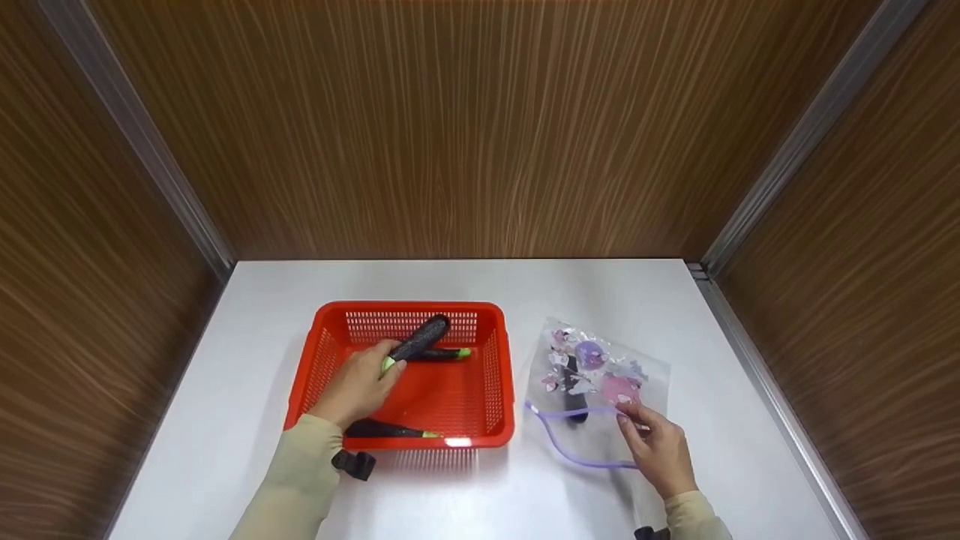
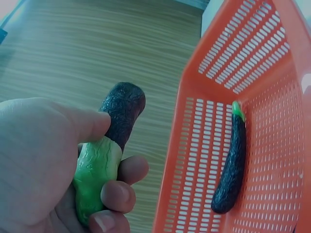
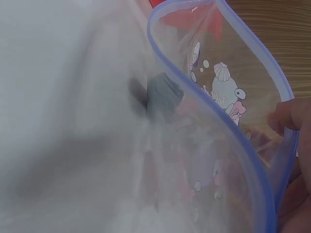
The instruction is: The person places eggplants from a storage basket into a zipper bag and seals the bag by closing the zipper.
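Note:
My left hand [image 1: 360, 384] grips a dark eggplant [image 1: 424, 336] by its green stem end, over the red basket [image 1: 504, 375]. In the left wrist view, thumb and fingers wrap the green part of this eggplant [image 2: 124, 114]. Two more eggplants lie in the basket: one at the back [image 1: 442, 355], one along the front wall [image 1: 382, 429]. To the right, my right hand [image 1: 660, 450] pinches the purple zip edge of a clear printed zip bag [image 1: 649, 367]. The bag's mouth gapes, and a dark eggplant [image 1: 576, 412] shows inside it.
A white table [image 1: 450, 502] carries the basket and the bag side by side. Brown wood-grain panels [image 1: 465, 135] stand behind and at both sides, with metal strips [image 1: 757, 360] along the corners.

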A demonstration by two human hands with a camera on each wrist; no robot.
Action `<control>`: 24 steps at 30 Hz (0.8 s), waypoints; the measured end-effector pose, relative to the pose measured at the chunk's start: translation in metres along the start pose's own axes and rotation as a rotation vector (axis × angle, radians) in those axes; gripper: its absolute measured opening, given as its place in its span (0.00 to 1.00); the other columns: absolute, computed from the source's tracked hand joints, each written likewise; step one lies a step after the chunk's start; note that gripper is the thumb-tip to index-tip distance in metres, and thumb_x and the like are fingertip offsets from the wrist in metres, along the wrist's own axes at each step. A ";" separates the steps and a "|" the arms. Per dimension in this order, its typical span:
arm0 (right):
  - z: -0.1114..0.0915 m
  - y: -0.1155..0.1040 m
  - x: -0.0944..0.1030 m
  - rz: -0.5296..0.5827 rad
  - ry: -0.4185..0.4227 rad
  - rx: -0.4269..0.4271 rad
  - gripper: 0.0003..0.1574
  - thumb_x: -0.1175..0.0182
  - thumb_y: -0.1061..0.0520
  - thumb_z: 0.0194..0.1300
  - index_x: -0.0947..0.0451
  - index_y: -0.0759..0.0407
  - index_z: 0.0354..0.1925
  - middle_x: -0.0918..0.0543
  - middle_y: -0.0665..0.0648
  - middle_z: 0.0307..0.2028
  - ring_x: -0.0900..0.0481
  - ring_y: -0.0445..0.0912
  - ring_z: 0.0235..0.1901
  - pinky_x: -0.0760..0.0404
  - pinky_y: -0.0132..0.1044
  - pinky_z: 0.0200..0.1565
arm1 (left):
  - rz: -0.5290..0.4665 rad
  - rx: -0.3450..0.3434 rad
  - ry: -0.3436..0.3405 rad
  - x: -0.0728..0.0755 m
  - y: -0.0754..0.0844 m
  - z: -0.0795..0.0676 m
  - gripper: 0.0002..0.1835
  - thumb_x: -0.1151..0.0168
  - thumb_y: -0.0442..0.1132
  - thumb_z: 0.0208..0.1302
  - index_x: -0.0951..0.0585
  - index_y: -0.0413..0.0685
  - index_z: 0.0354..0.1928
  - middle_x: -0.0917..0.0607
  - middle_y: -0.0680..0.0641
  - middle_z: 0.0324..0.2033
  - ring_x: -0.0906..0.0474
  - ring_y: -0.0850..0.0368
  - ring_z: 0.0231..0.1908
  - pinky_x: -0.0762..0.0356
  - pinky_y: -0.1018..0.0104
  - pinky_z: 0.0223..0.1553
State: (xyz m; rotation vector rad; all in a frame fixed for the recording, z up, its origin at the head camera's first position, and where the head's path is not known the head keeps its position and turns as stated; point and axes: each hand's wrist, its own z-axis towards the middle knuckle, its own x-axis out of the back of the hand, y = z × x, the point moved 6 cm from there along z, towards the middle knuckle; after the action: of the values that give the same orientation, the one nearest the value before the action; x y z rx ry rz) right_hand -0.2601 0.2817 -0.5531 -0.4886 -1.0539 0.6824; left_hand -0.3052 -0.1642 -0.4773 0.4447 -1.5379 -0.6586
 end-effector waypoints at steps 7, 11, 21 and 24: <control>0.001 0.000 0.003 -0.009 -0.004 0.000 0.12 0.35 0.63 0.61 0.15 0.54 0.44 0.14 0.51 0.41 0.16 0.42 0.35 0.20 0.26 0.35 | -0.026 -0.036 0.021 -0.002 0.011 0.001 0.18 0.42 0.44 0.69 0.24 0.47 0.57 0.20 0.48 0.39 0.27 0.52 0.37 0.26 0.58 0.42; 0.003 0.002 0.004 -0.011 -0.008 -0.019 0.11 0.36 0.62 0.61 0.15 0.55 0.43 0.14 0.49 0.39 0.17 0.40 0.35 0.20 0.27 0.35 | -0.025 -0.058 0.035 -0.006 0.015 0.001 0.15 0.42 0.44 0.68 0.22 0.46 0.54 0.19 0.48 0.40 0.27 0.53 0.37 0.26 0.57 0.43; 0.006 0.003 0.004 -0.041 -0.011 -0.013 0.10 0.35 0.62 0.61 0.16 0.53 0.42 0.14 0.49 0.40 0.17 0.43 0.35 0.19 0.31 0.34 | -0.002 -0.096 0.033 -0.015 0.026 -0.002 0.16 0.42 0.42 0.68 0.22 0.43 0.53 0.20 0.47 0.44 0.27 0.51 0.41 0.27 0.56 0.48; 0.006 0.004 0.004 -0.041 -0.010 -0.011 0.11 0.35 0.62 0.61 0.16 0.53 0.42 0.14 0.49 0.40 0.16 0.43 0.35 0.19 0.32 0.34 | -0.006 -0.094 0.025 -0.018 0.028 -0.002 0.16 0.42 0.43 0.69 0.21 0.42 0.54 0.21 0.47 0.44 0.28 0.52 0.41 0.27 0.57 0.47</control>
State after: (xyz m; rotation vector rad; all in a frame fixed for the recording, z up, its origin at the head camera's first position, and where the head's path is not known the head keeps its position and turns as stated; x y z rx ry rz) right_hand -0.2654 0.2872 -0.5508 -0.4729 -1.0749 0.6437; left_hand -0.2982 -0.1317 -0.4729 0.3858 -1.4758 -0.7244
